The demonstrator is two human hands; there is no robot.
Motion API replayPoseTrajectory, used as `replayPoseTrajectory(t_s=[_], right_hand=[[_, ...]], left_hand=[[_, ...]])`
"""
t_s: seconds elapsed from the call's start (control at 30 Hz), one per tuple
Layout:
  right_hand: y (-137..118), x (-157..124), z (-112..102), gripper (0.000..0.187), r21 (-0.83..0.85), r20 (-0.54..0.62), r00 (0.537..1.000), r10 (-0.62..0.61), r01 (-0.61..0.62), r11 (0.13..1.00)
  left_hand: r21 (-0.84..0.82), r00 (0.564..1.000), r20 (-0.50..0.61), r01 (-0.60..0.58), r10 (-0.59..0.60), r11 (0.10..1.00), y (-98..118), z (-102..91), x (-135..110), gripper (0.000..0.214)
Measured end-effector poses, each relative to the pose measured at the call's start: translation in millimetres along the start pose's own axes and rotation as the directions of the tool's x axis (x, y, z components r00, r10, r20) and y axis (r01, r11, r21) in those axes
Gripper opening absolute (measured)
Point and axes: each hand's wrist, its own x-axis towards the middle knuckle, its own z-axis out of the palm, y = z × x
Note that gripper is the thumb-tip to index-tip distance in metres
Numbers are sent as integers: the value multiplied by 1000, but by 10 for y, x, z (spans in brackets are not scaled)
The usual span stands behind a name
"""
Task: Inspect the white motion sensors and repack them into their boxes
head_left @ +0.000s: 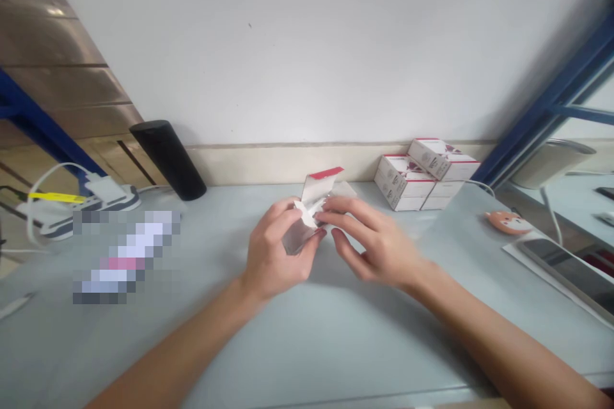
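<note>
Near the middle of the bench (297,345), a small open carton (304,215) sits in the left hand (278,246), whose fingers (288,217) pinch it against the thumb. Its red-edged lid (316,188) stands up at the back. At the mouth, the fingers of the right hand (378,239) are bent; the thumb hangs lower, apart from them, and I cannot tell whether their tips pinch anything (the inside is blurred and partly hidden). As I judge it, thin card is the weak point: too firm a squeeze from the left could buckle the sides and narrow the opening, while a loose hold could let the carton twist under any push from the right. A side flap could also snag or crease. Closed cartons (407,192) stand stacked well apart, to the right.
</note>
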Motion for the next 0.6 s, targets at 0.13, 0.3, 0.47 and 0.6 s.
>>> replayPoseTrajectory(t_s=[0.13, 0.3, 0.47, 0.6], right_hand=[[-17, 5, 6, 50, -35, 2, 1000, -15, 15, 999], [-40, 30, 44, 53, -40, 55, 998, 27, -25, 999], [-25, 20, 85, 63, -44, 64, 998, 7, -4, 999], [41, -4, 80, 66, -59, -4, 1000, 10, -10, 998]], left_hand=[[-37, 999, -44, -5, 3, 999, -18, 25, -40, 66], [14, 1000, -1, 13, -13, 1000, -5, 6, -16, 66], [62, 998, 50, 31, -34, 998, 39, -40, 40, 65], [114, 994, 76, 76, -85, 991, 40, -60, 41, 56]])
